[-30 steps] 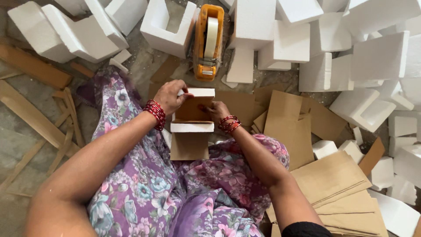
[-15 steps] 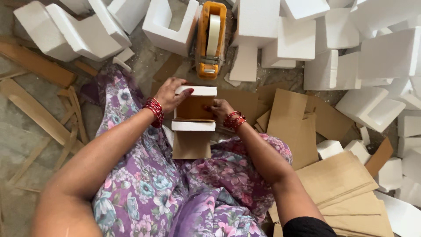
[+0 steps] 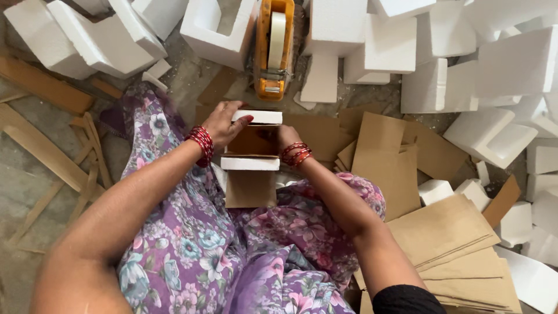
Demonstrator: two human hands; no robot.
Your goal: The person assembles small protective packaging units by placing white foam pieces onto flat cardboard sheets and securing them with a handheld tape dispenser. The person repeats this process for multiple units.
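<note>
Our left hand (image 3: pixel 224 123) is clamped on the far white foam block (image 3: pixel 259 117), fingers over its left end and thumb lying along its top. Our right hand (image 3: pixel 286 137) sits just beside it, pressed against the right side of the brown cardboard piece (image 3: pixel 251 141) between the two blocks; we cannot tell whether its fingers are curled shut or spread, since the cardboard and wrist hide them. Red bangles (image 3: pixel 201 144) ring both wrists.

The near white foam block (image 3: pixel 250 163) lies parallel to the far one, closer to us, touching the cardboard's near edge. Below it a cardboard flap (image 3: pixel 250 189) hangs down over our lap. The whole bundle rests at the far edge of our lap, over the purple floral cloth (image 3: pixel 192 244) of our clothing.

Just beyond the far block, on the floor, stands an orange tape dispenser (image 3: pixel 273 46) with a roll of pale tape. Around it, along the far edge of the floor, lie many white foam pieces (image 3: pixel 505 64). To our right, flat cardboard sheets (image 3: pixel 447 238) are stacked, with more cardboard (image 3: pixel 383 157) spread towards the middle. Near the left edge lie thin wooden strips (image 3: pixel 40 151) on the bare grey floor (image 3: pixel 23 197).
</note>
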